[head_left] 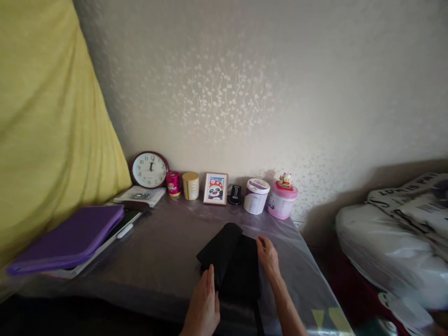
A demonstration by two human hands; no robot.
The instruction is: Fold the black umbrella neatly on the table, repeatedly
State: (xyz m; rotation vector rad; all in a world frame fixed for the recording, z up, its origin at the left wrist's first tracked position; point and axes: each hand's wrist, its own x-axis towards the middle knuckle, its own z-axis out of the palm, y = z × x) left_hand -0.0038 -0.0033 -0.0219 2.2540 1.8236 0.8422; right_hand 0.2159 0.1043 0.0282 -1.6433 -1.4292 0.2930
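Note:
A black folded cloth [241, 273] with a flap turned over on its left half lies on the table in front of me. From its lower right a narrow black strap [259, 319] hangs toward me. My right hand [268, 255] has its fingers bent around the upper right edge of the cloth, pinching it. Against the lower left edge rests my left hand [204, 301], its fingers stretched out and held together; the cloth partly hides their contact.
Under a clear cover, the table [154, 261] carries a purple folder [73, 235] at left. Along the wall stand a clock [150, 170], a framed panda picture [215, 188] and several tubs [256, 197]. White plastic bags [381, 252] are piled at right; a yellow curtain [52, 116] hangs left.

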